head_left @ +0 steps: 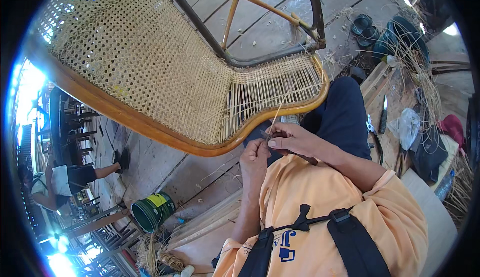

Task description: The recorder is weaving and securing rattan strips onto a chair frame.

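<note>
Both hands meet just below the chair rim, forearms bent in over the lap. Left hand point(254, 161) fingers curl shut, pinching the lower end of a thin cane strand point(278, 113). Right hand point(294, 139) closes on a dark-handled tool point(300, 156), touching the strand. The strand runs up into the half-woven cane seat point(272, 89) of a tilted wooden chair frame point(150, 124). Plank floor point(165, 169), green bucket point(152, 211) nearby.
</note>
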{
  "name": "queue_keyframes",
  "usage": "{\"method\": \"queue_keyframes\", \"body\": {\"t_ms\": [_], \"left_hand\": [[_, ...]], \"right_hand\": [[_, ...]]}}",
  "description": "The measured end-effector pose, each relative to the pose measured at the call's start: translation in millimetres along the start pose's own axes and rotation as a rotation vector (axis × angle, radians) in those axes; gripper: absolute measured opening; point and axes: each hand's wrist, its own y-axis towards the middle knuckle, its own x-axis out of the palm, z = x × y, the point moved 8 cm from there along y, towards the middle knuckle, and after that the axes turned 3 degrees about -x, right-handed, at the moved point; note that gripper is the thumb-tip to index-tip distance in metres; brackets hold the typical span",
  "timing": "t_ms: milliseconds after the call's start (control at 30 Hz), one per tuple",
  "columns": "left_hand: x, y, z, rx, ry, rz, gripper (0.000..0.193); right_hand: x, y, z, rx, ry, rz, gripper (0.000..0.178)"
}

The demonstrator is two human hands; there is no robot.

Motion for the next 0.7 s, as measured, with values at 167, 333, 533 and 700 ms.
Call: {"method": "queue_keyframes", "body": {"t_ms": [167,333,533,700], "left_hand": [[1,-5,2,0.069,0.22,0.115,0.013],[1,-17,18,0.235,0.216,0.147,0.01],[-19,-37,6,0.048,0.154,0.066,0.006],[-40,-55,-5,-0.034,0.17,0.038,0.007]], "right_hand": [[0,-4,8,0.051,-0.035,0.02,0.026],[8,-11,0,0.091,0.031,-0.007,0.023],[-16,-19,-4,0.097,0.144,0.15,0.023],[-27,-22,-2,0.117,0.148,0.14,0.022]]}}
